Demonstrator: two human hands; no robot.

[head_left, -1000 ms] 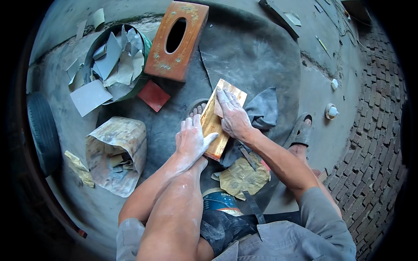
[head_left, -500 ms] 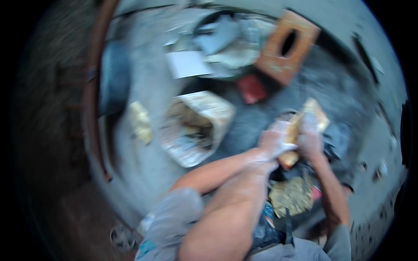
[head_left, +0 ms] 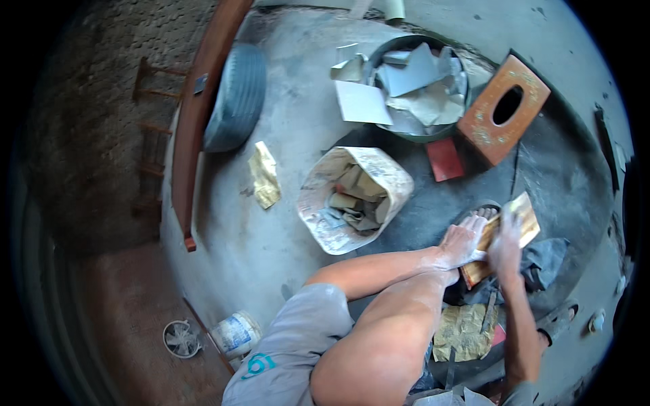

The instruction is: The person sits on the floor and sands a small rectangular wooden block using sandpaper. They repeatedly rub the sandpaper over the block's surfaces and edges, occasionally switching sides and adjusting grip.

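Observation:
A wooden board (head_left: 530, 229), painted orange-brown with a pale end, lies tilted by my sandalled foot, over dark cloth. My left hand (head_left: 462, 242), white with dust, grips the board's left edge. My right hand (head_left: 505, 249) is over the board's face, its fingers smeared by motion. A yellowish patch shows at its fingertips, too blurred to name. Nearer to me, a crumpled yellow sheet (head_left: 463, 333), which looks like sandpaper, lies under a narrow dark strip (head_left: 489, 311).
A stained white bucket (head_left: 399, 181) holds scraps. Beyond it stand a round tub (head_left: 433, 137) of sheets, a red block (head_left: 445, 160) and an orange box (head_left: 489, 122) with an oval hole. A tyre (head_left: 237, 98), a yellow sheet (head_left: 264, 176) and a wooden rail (head_left: 196, 115) are leftward.
The view has swung left, so everything sits further right and lower in it. My left hand stays on the board; my right hand is still over its face.

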